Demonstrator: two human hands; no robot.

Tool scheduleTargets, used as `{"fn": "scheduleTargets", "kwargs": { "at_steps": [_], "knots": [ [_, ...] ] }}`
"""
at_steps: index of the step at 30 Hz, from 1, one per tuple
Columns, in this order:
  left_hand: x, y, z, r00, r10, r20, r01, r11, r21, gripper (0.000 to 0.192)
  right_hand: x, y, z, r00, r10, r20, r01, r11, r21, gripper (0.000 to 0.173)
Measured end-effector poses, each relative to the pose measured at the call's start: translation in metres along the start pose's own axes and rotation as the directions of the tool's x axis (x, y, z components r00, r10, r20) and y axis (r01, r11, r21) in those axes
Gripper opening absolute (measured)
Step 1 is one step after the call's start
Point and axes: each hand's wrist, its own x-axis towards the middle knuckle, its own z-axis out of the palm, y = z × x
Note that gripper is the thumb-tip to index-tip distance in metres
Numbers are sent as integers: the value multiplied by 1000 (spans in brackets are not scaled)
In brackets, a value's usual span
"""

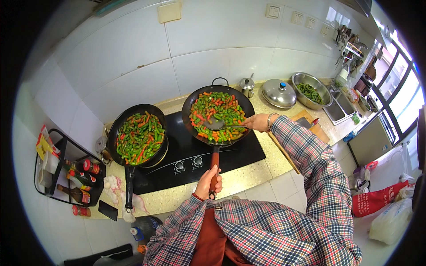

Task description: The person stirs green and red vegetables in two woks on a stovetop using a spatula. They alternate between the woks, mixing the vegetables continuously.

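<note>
My left hand [207,184] is wrapped around the reddish-brown wooden handle [215,158] of a dark wok [244,96] on the right side of the stove. Chopped green beans with red and orange pieces [213,103] fill this wok. My right hand [259,122] grips a metal ladle [234,126], its bowl resting among the vegetables. On the left burner sits a second dark pan [113,133] with a black handle [129,186], holding a similar bean mix [141,138]. Neither hand touches that pan.
Right of the black glass cooktop [173,133] stand a metal lidded pot [247,85], a domed lid [279,94] and a steel bowl [324,93] of green beans. A cutting board [321,133] bears a cleaver [303,122]. Left are a bottle rack [50,191] and a phone [108,210].
</note>
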Motion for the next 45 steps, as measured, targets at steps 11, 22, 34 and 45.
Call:
{"fn": "scheduleTargets", "kwargs": {
  "at_steps": [11,22,34,45],
  "knots": [
    [1,-2,-3,1000,3,16,-2,999,-32,37,31,18,21,973,-11,-230,-61,951,-302,51],
    [1,0,-2,1000,-10,28,11,1000,-17,37,19,-15,2,994,-90,-65,91,996,3,45],
    [1,0,0,1000,-14,17,14,1000,-1,39,-21,-13,21,998,-55,-9,55,997,-57,47],
    [1,1,-1,1000,-10,-3,9,1000,-9,37,-26,-15,23,993,-88,-74,76,984,-160,48]
  ]
}}
